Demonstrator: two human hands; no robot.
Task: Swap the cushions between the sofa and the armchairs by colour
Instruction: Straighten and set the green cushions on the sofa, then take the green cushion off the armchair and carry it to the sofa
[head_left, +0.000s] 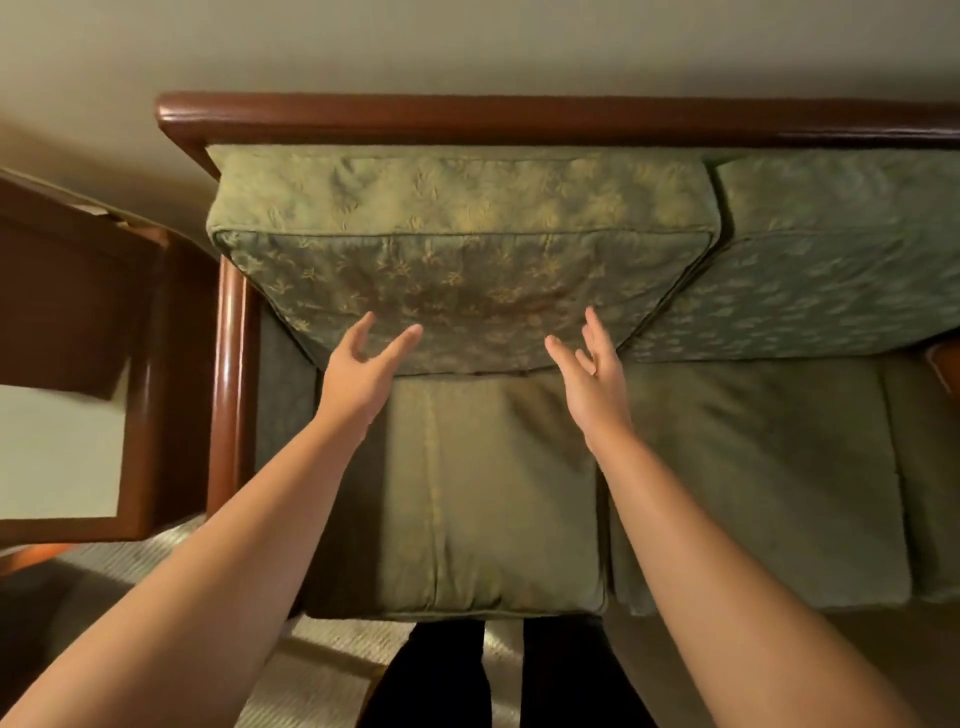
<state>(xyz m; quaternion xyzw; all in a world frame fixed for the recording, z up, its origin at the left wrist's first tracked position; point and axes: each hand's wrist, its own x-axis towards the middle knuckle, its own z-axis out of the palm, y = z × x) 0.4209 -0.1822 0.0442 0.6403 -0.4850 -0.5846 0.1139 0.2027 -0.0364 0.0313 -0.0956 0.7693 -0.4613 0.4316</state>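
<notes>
Beside the sofa's wooden armrest (231, 374), the left hand (363, 371) reaches with fingers spread, holding nothing. Between both hands the green back cushion (457, 260) leans on the backrest, seemingly ready for lifting. The right hand (592, 366) is equally spread and empty.

Warm, dim indoor light with a yellowish cast fills the frame. Glossy highlights run along the wooden sofa frame (234, 364) at left and across the top rail. The forearms cast soft shadows on the seat cushion (493, 493). Wide-angle bending curves the edges, and the corners look soft and slightly blurred.
</notes>
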